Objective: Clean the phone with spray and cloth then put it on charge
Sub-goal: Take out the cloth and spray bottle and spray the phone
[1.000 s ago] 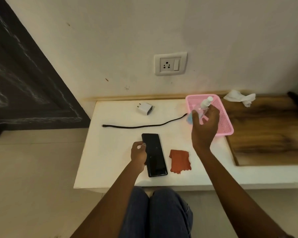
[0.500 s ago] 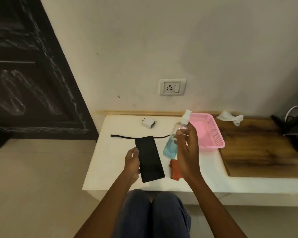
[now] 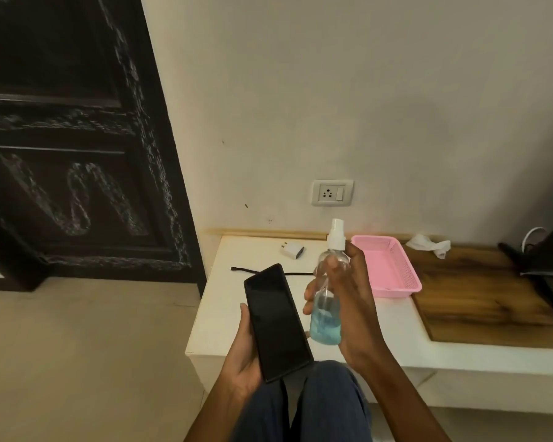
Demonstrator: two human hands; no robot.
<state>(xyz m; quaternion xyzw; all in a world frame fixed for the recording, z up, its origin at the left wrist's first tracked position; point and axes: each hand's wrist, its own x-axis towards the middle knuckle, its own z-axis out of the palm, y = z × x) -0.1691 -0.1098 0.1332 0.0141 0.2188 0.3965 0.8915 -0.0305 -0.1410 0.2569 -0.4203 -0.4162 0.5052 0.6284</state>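
Note:
My left hand (image 3: 241, 358) holds a black phone (image 3: 276, 320) with its dark screen up, lifted off the white table (image 3: 393, 327) near its front edge. My right hand (image 3: 348, 301) grips a clear spray bottle (image 3: 328, 301) with blue liquid at its bottom and a white nozzle, held upright just right of the phone. The orange cloth is hidden behind my hands. A white charger plug (image 3: 292, 251) and a black cable (image 3: 241, 269) lie further back on the table. A wall socket (image 3: 332, 193) sits above.
A pink plastic basket (image 3: 393, 269) stands on the table right of the bottle. A crumpled white tissue (image 3: 430, 244) lies on the wooden surface (image 3: 479, 301) to the right. A dark door (image 3: 77, 138) fills the left. My knees (image 3: 300, 406) are below.
The right hand has carried the spray bottle from the pink basket to beside the phone. The left hand has lifted the phone off the table toward me. The camera has tilted up.

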